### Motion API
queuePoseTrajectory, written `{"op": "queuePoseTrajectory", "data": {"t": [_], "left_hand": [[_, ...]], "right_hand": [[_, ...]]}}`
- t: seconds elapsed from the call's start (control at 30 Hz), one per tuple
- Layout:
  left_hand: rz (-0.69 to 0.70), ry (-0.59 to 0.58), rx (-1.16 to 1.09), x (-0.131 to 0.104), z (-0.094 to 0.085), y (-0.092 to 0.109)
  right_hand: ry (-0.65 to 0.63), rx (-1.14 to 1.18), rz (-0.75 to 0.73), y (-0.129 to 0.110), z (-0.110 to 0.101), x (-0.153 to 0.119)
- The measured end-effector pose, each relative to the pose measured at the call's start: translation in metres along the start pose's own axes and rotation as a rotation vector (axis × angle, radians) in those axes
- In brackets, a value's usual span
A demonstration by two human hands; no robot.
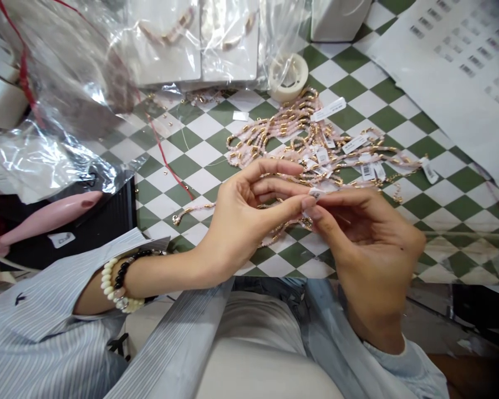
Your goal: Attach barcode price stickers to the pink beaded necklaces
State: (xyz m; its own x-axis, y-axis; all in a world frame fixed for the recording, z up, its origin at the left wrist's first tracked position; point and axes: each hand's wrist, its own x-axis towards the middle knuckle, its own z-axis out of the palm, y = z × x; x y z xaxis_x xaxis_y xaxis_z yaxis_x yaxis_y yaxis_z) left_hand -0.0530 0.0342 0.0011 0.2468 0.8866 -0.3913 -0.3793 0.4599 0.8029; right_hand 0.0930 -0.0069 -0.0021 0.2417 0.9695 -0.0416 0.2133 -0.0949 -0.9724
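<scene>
Both thumbs and forefingers meet at a small white tag, which is mostly covered by the fingertips. My left hand pinches it from the left, with its other fingers curved above. From the right, my right hand grips the same tag. Below them, a pink and gold beaded strand runs under my left hand, its clasp end showing at the left. Just beyond my fingers lies a heap of pink and gold beaded strands, several with white barcode tags.
A roll of tape stands behind the heap. Clear plastic bags and carded jewellery fill the back left. Sheets of barcode labels cover the back right. A pink-handled tool lies at left on a black surface. Red string crosses the checkered cloth.
</scene>
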Motion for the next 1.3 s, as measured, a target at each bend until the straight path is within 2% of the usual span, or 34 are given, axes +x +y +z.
{"op": "queuePoseTrajectory", "data": {"t": [0.07, 0.2, 0.33, 0.57, 0.73, 0.9, 1.03, 1.17, 1.3], "left_hand": [[0.009, -0.02, 0.049, 0.002, -0.001, 0.002], [-0.038, -0.17, 0.247, 0.005, -0.001, 0.009], [-0.011, -0.129, 0.325, 0.007, -0.001, 0.012], [-0.135, -0.178, 0.192, 0.015, -0.001, 0.017], [-0.061, -0.249, 0.33, 0.014, -0.001, 0.016], [-0.061, -0.248, 0.395, 0.006, -0.001, 0.019], [0.071, -0.191, 0.482, 0.001, -0.001, 0.024], [0.213, -0.104, 0.548, 0.004, -0.003, 0.028], [0.215, -0.06, 0.496, 0.006, -0.005, 0.029]], "right_hand": [[0.002, -0.01, -0.04, 0.001, 0.0, 0.0], [-0.014, -0.008, -0.027, 0.003, -0.005, 0.0], [-0.042, -0.06, 0.009, 0.004, -0.008, 0.0], [-0.176, 0.085, 0.168, 0.0, -0.011, 0.003], [-0.192, 0.147, 0.19, 0.003, -0.011, 0.002], [-0.176, 0.09, 0.072, 0.001, -0.004, 0.003], [-0.135, 0.086, -0.039, -0.002, 0.002, 0.005], [-0.136, 0.158, -0.039, -0.001, 0.009, 0.008], [-0.088, 0.22, -0.031, -0.002, 0.016, 0.014]]}}
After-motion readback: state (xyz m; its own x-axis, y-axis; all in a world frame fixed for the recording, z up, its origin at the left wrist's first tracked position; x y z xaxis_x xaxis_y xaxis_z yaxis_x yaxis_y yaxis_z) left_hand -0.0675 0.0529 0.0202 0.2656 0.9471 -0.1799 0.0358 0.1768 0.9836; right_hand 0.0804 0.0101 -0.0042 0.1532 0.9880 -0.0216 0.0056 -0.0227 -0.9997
